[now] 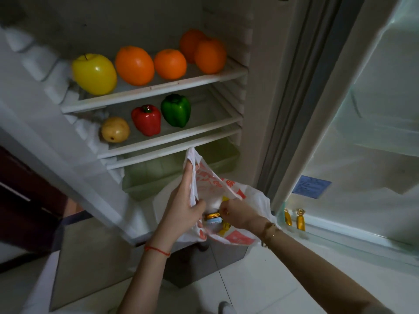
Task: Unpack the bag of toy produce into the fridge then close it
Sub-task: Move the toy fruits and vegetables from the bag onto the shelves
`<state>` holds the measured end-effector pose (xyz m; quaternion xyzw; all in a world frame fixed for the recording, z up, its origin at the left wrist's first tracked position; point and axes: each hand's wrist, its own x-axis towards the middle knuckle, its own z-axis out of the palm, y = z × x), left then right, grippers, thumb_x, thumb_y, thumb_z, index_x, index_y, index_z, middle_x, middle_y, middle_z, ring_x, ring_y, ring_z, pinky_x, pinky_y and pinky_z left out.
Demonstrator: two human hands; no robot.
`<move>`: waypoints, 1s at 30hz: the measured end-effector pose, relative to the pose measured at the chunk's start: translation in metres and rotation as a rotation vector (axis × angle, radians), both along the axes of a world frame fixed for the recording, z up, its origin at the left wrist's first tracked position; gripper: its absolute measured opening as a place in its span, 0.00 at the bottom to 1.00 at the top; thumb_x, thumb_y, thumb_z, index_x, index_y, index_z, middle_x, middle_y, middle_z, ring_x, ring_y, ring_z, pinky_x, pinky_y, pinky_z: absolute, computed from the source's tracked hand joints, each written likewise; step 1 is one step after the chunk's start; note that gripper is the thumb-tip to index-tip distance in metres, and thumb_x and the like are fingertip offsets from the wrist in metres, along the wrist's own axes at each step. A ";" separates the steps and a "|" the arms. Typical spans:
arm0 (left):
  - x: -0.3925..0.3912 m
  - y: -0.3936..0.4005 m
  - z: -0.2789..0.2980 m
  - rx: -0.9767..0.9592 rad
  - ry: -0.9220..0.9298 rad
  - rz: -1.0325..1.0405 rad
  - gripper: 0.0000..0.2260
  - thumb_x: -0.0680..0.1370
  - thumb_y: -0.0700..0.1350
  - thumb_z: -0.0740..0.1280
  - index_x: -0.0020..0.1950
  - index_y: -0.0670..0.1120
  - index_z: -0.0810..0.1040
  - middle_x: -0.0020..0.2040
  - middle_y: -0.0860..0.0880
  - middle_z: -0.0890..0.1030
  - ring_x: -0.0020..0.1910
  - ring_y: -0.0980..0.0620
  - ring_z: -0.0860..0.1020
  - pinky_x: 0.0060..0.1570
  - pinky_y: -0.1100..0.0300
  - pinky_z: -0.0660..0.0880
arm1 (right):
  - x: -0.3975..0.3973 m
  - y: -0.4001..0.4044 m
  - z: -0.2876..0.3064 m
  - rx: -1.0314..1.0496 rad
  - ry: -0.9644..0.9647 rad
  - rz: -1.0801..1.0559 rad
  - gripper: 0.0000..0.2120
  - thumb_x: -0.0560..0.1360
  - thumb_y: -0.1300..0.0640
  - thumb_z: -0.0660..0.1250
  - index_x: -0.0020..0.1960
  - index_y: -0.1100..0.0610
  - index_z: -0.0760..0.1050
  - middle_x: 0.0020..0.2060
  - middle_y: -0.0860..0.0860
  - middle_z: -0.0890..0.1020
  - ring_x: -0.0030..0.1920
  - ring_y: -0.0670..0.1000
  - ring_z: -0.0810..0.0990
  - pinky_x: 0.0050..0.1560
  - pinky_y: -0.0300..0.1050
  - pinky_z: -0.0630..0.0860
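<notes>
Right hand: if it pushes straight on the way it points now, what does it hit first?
Likely the gold-wrapped candy inside the bag; the right hand points left into the opening. Beyond lies the left hand, though depth is unclear.

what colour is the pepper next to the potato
Red pepper, beside the potato; seen in the head view.

My way into the fridge is open, with the door [362, 109] swung wide at my right. The top shelf [154, 88] is nearly filled across by an apple [94, 73] and oranges [135, 65]. On the middle shelf [172, 138] a potato [115, 129] and two peppers [175, 109] sit left and centre; its right part is bare. The drawer [181, 168] below shows bare room, but the bag [226, 196] hangs before it. Two candies [300, 219] stand at the near end of the door rack [340, 227].
</notes>
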<state>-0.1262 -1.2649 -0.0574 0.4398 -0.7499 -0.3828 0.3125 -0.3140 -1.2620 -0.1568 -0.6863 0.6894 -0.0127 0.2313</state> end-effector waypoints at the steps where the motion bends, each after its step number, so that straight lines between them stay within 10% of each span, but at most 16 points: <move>1: 0.000 0.001 -0.001 -0.002 -0.003 -0.003 0.49 0.74 0.36 0.67 0.69 0.77 0.37 0.75 0.55 0.65 0.53 0.40 0.80 0.48 0.50 0.82 | -0.001 -0.006 -0.016 0.036 0.014 0.006 0.11 0.80 0.58 0.60 0.57 0.58 0.79 0.53 0.55 0.81 0.52 0.54 0.79 0.56 0.45 0.75; 8: 0.008 0.004 -0.009 0.070 -0.029 -0.024 0.45 0.75 0.39 0.67 0.76 0.67 0.39 0.75 0.55 0.65 0.65 0.58 0.71 0.61 0.57 0.76 | -0.020 -0.030 -0.090 -0.136 -0.015 0.101 0.14 0.79 0.47 0.62 0.63 0.48 0.72 0.58 0.53 0.79 0.59 0.53 0.78 0.66 0.56 0.74; 12: 0.012 -0.001 -0.013 0.101 -0.009 -0.026 0.45 0.75 0.39 0.66 0.75 0.69 0.39 0.75 0.57 0.64 0.58 0.45 0.78 0.55 0.50 0.80 | -0.021 -0.045 -0.109 0.011 0.171 0.143 0.33 0.58 0.44 0.82 0.53 0.59 0.72 0.48 0.60 0.80 0.42 0.59 0.82 0.33 0.49 0.81; 17: 0.013 -0.007 -0.014 0.130 0.009 -0.043 0.44 0.75 0.39 0.66 0.77 0.65 0.40 0.75 0.61 0.62 0.68 0.55 0.72 0.62 0.51 0.76 | -0.023 -0.054 -0.118 -0.125 0.313 0.264 0.28 0.58 0.54 0.83 0.50 0.59 0.71 0.43 0.60 0.82 0.37 0.58 0.81 0.29 0.47 0.80; 21: 0.013 -0.012 -0.018 0.140 0.009 -0.043 0.45 0.75 0.38 0.65 0.77 0.67 0.39 0.74 0.58 0.65 0.54 0.49 0.79 0.52 0.50 0.80 | -0.026 -0.061 -0.098 -0.194 0.299 0.293 0.24 0.64 0.60 0.80 0.55 0.63 0.74 0.49 0.61 0.82 0.44 0.60 0.83 0.38 0.52 0.83; 25: 0.011 -0.016 -0.017 0.142 -0.006 -0.042 0.45 0.76 0.38 0.66 0.78 0.63 0.39 0.71 0.62 0.64 0.62 0.68 0.71 0.62 0.56 0.75 | -0.028 -0.057 -0.078 -0.180 0.341 0.420 0.18 0.70 0.63 0.74 0.59 0.63 0.77 0.55 0.63 0.80 0.52 0.63 0.80 0.50 0.58 0.80; 30: 0.012 -0.018 -0.017 0.143 -0.001 -0.023 0.44 0.76 0.38 0.67 0.78 0.64 0.40 0.72 0.58 0.66 0.64 0.60 0.74 0.59 0.53 0.78 | -0.039 -0.055 -0.093 -0.334 0.374 0.627 0.16 0.68 0.54 0.77 0.54 0.53 0.79 0.49 0.54 0.83 0.49 0.54 0.83 0.52 0.49 0.82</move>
